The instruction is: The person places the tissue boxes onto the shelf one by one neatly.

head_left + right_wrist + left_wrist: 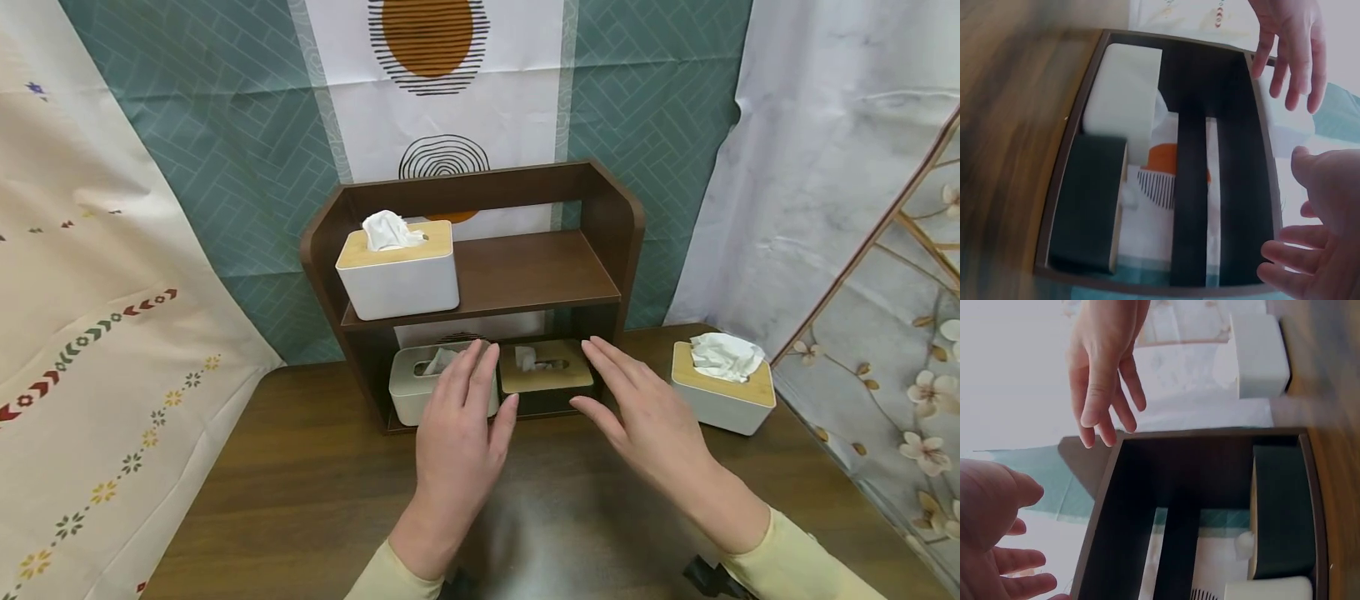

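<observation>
My left hand (pixel 461 442) hovers in front of the shelf's lower level, fingers extended and holding nothing. Across from it, my right hand (pixel 656 421) is likewise free, its fingers pointing toward the shelf. Between and behind the hands, a dark tissue box (pixel 551 379) with a wood-coloured lid stands in the lower compartment. Beside it is an all-white tissue box (pixel 408 398), partly hidden by the left fingers. The right wrist view shows the dark tissue box (pixel 1088 206) and white tissue box (pixel 1122 94) side by side, with both hands apart from them.
The brown two-level shelf (pixel 532 258) stands at the table's back against a patterned cloth. On its upper level, to the left, sits a white tissue box (pixel 405 287) with a wooden lid. A similar tissue box (pixel 723 402) rests on the wooden table (pixel 300 500) at right.
</observation>
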Motion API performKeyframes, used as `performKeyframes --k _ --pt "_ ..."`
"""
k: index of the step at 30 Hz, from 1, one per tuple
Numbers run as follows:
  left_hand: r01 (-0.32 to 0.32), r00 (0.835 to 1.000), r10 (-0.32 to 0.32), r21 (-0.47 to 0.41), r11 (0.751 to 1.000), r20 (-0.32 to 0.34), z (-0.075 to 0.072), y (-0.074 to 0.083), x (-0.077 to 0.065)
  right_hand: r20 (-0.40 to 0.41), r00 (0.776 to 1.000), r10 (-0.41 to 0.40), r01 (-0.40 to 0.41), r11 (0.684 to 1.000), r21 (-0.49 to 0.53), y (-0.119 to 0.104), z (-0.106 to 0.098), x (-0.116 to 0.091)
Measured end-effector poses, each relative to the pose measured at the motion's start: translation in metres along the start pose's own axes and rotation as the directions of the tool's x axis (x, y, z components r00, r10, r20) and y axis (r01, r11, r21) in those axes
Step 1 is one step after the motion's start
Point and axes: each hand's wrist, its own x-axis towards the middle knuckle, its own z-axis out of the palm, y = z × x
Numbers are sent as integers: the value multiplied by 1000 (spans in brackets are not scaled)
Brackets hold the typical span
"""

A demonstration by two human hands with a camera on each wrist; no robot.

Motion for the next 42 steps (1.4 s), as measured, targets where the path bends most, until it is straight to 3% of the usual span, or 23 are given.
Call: performKeyframes --k 23,33,42 --pt "-61 987 67 -48 997 146 42 42 -6 -45 997 63 -68 991 -114 43 -30 -43" --pt "-114 979 125 -72 991 162 60 56 -8 -53 995 88 -96 980 -174 55 -43 -57" --pt "-100 965 112 -61 993 238 71 65 -10 -50 989 138 -146 968 -205 70 -52 -72"
